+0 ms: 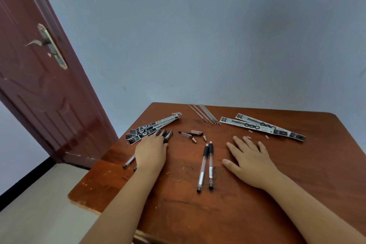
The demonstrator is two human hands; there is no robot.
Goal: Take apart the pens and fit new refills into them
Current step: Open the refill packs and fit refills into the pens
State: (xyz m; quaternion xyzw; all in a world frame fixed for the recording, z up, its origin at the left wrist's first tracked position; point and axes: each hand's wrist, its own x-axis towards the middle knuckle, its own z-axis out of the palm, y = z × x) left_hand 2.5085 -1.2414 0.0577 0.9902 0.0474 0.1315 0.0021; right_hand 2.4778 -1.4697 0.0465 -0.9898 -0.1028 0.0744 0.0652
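My left hand [151,151] lies palm down over a bunch of capped pens [167,136] at the table's left; their ends stick out on both sides of it. My right hand [249,157] rests flat on the wood with its fingers spread and holds nothing. Between the hands lie two uncapped pens [206,164] side by side, tips pointing away. Beyond them are loose clear caps and small tip pieces [191,134]. Several bare refills [205,114] lie at the far edge. Packed refills lie at the left [152,127] and at the right [261,126].
The brown wooden table [257,214] stands against a grey wall. Its left edge is chipped, with floor below it. A dark red door [39,85] stands to the left. Tiny pale bits [249,137] lie near my right fingertips.
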